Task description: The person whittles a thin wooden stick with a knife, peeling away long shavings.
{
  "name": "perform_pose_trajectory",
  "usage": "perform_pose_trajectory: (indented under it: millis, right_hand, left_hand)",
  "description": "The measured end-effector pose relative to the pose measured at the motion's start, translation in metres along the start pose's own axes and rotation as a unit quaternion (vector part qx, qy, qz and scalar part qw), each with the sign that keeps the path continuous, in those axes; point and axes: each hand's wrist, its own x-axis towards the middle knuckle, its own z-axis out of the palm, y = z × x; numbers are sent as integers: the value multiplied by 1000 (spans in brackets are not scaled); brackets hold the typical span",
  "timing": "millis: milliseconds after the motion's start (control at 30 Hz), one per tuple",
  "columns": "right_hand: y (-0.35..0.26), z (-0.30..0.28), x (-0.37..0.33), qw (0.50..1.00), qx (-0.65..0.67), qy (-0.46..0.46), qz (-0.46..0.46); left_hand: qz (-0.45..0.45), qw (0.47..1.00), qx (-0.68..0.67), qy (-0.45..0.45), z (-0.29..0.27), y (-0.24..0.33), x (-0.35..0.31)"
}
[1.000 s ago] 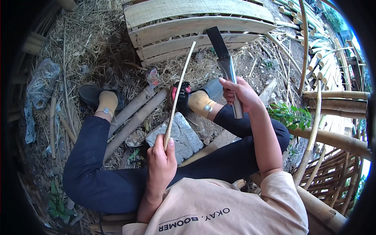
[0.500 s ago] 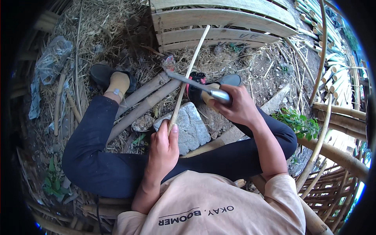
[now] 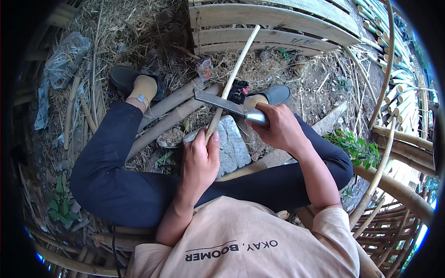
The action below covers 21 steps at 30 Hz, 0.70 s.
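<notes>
My left hand [image 3: 200, 160] is closed round the near end of a thin, pale bamboo strip [image 3: 235, 74], thumb on top. The strip slants away and up to the right, its far end in front of the wooden crate. In my right hand [image 3: 281, 127] is the grey metal handle of a knife [image 3: 221, 102], fingers wrapped round it. Its broad blade points left and crosses the strip just beyond my left hand; whether it bites into the strip I cannot tell. Beneath both lies a pale grey stone block [image 3: 234, 150] between my legs.
A slatted wooden crate [image 3: 273, 34] stands ahead. Two bamboo poles [image 3: 169, 121] lie on the straw-covered ground left of the stone. A crumpled plastic bag [image 3: 67, 58] is at far left. Cut bamboo poles [image 3: 402, 95] are piled at right, near a leafy plant [image 3: 359, 149].
The knife has turned so its blade shows broader and lies lower across the strip. My left hand and the strip have shifted slightly right and away from me.
</notes>
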Motion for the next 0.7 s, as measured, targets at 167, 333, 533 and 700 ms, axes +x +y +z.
perform_pose_trajectory:
  millis: [167,333,533,700]
  right_hand:
    - [-21,-13,0,992,-49,-100,60]
    - [-21,6,-6,994,-61,-89,7]
    - [-19,12,-6,995,-59,-79,-1]
    - [-18,6,-5,996,-70,-56,6]
  left_hand:
    - [49,995,63,60,5,0,1]
    - [48,995,64,64,11,-1,1]
    - [-15,994,98,44,5,8,-5]
    - [-40,991,124,8,1,18,-2]
